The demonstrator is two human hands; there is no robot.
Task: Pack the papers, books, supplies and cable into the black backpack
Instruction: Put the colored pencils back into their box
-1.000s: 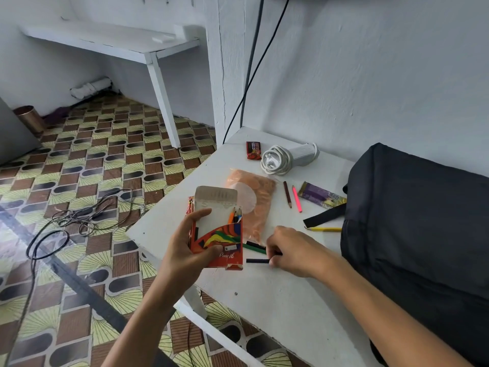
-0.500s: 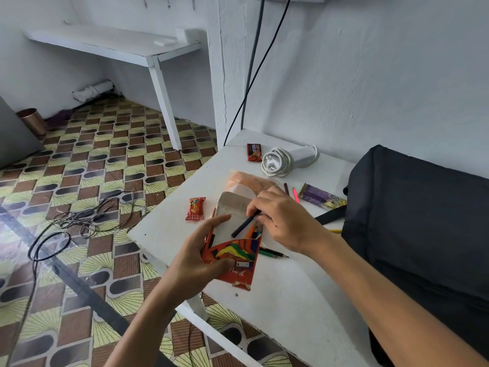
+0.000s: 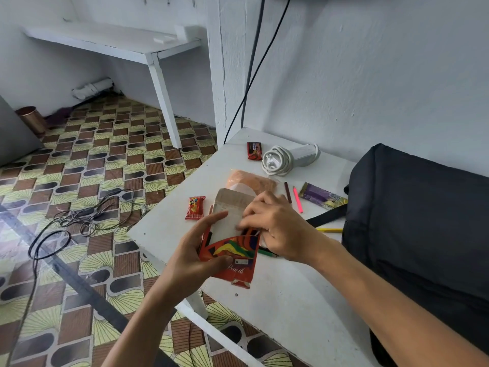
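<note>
Your left hand (image 3: 197, 256) grips the red pencil box (image 3: 232, 256) above the table's (image 3: 285, 308) left edge, flap open. Your right hand (image 3: 277, 229) is curled at the box mouth, fingertips pinching something I can't make out. It also hides most of a green pencil (image 3: 267, 252) lying underneath. The white cable (image 3: 277, 160) is coiled near the far edge. The black backpack (image 3: 418, 229) fills the right side, cut off by the frame.

White table (image 3: 277, 300): black backpack (image 3: 423, 221), coiled white cable (image 3: 276, 160), loose pencils (image 3: 297, 199), three snack wrappers (image 3: 195, 207) and an orange pouch (image 3: 251, 181) are borne.
</note>
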